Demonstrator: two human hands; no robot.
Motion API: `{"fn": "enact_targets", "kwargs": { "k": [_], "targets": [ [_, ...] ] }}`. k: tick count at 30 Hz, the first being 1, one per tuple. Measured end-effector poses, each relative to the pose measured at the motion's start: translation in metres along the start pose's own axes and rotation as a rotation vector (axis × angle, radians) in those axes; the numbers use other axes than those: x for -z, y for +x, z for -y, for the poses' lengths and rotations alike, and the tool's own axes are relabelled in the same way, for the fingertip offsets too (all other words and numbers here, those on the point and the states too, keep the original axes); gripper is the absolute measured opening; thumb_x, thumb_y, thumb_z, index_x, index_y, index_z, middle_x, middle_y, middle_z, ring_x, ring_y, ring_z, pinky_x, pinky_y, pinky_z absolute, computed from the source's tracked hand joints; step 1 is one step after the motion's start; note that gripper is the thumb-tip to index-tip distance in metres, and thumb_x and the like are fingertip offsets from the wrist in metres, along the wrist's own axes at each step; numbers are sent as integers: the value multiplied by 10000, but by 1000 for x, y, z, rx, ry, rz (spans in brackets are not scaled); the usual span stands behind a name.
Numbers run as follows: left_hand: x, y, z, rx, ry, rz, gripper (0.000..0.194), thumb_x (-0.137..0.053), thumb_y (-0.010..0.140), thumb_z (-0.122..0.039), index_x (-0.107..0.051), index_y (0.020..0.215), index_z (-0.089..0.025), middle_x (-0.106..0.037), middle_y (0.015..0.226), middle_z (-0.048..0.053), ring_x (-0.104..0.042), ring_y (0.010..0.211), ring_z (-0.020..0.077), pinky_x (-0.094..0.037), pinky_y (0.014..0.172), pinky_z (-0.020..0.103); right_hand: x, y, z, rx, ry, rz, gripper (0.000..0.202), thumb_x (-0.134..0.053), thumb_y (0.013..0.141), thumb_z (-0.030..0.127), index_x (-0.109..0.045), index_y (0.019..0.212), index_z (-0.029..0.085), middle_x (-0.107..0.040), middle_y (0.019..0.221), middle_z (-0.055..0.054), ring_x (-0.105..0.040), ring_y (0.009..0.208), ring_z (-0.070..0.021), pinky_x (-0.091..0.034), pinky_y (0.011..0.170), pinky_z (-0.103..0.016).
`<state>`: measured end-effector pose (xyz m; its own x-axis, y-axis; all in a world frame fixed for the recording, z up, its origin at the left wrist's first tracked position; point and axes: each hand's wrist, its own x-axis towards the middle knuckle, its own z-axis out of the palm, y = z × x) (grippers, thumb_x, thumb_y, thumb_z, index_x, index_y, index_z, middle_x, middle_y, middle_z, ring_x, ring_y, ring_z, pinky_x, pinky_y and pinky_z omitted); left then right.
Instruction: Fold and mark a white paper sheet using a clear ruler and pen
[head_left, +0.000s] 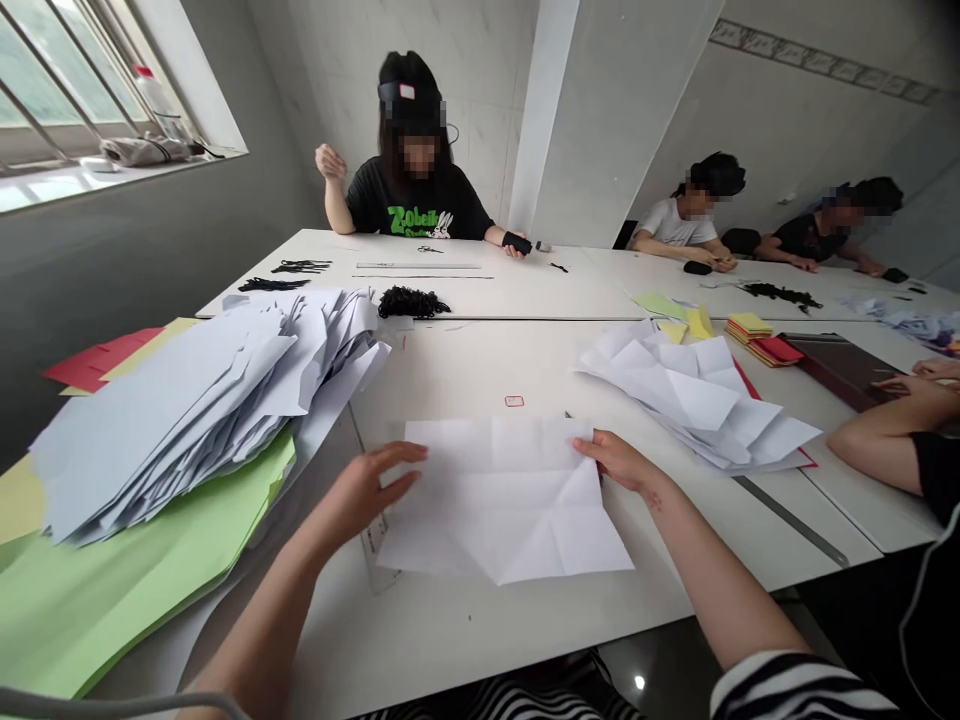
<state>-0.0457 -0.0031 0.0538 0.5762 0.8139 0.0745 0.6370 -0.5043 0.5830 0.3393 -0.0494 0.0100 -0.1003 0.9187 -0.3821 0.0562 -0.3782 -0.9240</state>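
A creased white paper sheet (502,500) lies unfolded over the near part of the white table (420,640), its lower edge uneven. My right hand (611,455) pinches its upper right corner between thumb and fingers. At the upper left of the sheet is my left hand (375,480), thumb and fingers apart; whether the fingertips touch the paper is hard to tell. To the left rises a big pile of white paper (187,410) above green sheets (165,570). On the right lies a looser heap of creased white sheets (675,390).
A metal ruler (791,520) lies at the right, near a brown box (840,365) and coloured paper stacks (765,340). Black cord (412,302) sits beyond the sheet. A person (420,190) sits opposite; others sit at the right, one arm (892,430) close by.
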Motion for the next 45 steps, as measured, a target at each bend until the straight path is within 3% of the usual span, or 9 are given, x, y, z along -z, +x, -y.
{"fn": "enact_targets", "kwargs": {
  "k": [4,8,11,19,23,28,33,38,45],
  "targets": [
    [-31,2,-13,-183,142,145,364,-573,775,-340,-554,1136,-297,-467,1323,15,-423,1209,241,-358,979,418,-7,19,12,0,-141,-30,318,-613,739,448,-626,947,207,-671,988,-58,-624,892,-235,-505,760,-368],
    [-52,2,-23,-301,222,280,644,-639,717,-397,-375,1303,-361,-253,1452,-11,-177,1344,251,-174,1069,486,-17,26,22,31,-167,-48,309,-613,733,454,-622,903,195,-676,903,-47,-629,817,-207,-511,688,-314],
    [-56,0,-25,-296,253,331,692,-569,753,-488,-250,1357,-384,-182,1472,-17,-112,1357,245,-111,1076,504,-19,22,28,21,-150,-55,315,-601,739,468,-608,903,198,-666,853,-41,-625,737,-176,-506,605,-275],
    [-65,-9,-36,-192,383,284,660,-462,776,-597,-242,1363,-389,-162,1481,29,-204,1312,335,-196,990,569,-13,-14,9,5,-138,-140,638,-661,703,389,-408,1267,232,-657,823,-36,-625,703,-183,-490,647,-343],
    [-70,-5,-54,-194,449,275,630,-418,782,-625,-266,1352,-403,-320,1413,63,-348,1198,336,-300,895,534,-18,-24,6,58,-174,-128,688,-650,706,322,-344,1321,280,-656,970,-44,-631,807,-205,-464,766,-404],
    [-80,9,-62,-241,488,194,579,-429,794,-599,-382,1310,-341,-498,1202,92,-435,1100,285,-309,901,484,-23,-27,13,81,-91,-59,787,-651,688,259,-262,1371,280,-641,1060,-61,-633,851,-210,-463,805,-415],
    [-93,19,-60,-343,451,183,585,-419,802,-600,-439,1268,-246,-356,1393,77,-252,1293,300,-210,1009,500,-26,-32,15,64,8,35,665,-637,706,265,-377,1318,256,-629,1098,-70,-626,903,-220,-479,780,-378],
    [-99,20,-59,-350,415,178,657,-396,806,-611,-288,1367,-287,-301,1432,47,-242,1305,312,-144,1022,553,-30,-42,20,96,58,140,507,-608,749,298,-478,1237,263,-549,1234,-56,-577,1019,-209,-445,862,-370],
    [-103,21,-61,-339,369,173,641,-422,799,-604,-329,1346,-284,-277,1442,47,-198,1324,300,-78,1046,562,-39,-46,24,103,57,170,414,-474,835,493,-556,1151,240,-528,1252,-70,-494,1139,-224,-435,903,-389]
  ]
}}
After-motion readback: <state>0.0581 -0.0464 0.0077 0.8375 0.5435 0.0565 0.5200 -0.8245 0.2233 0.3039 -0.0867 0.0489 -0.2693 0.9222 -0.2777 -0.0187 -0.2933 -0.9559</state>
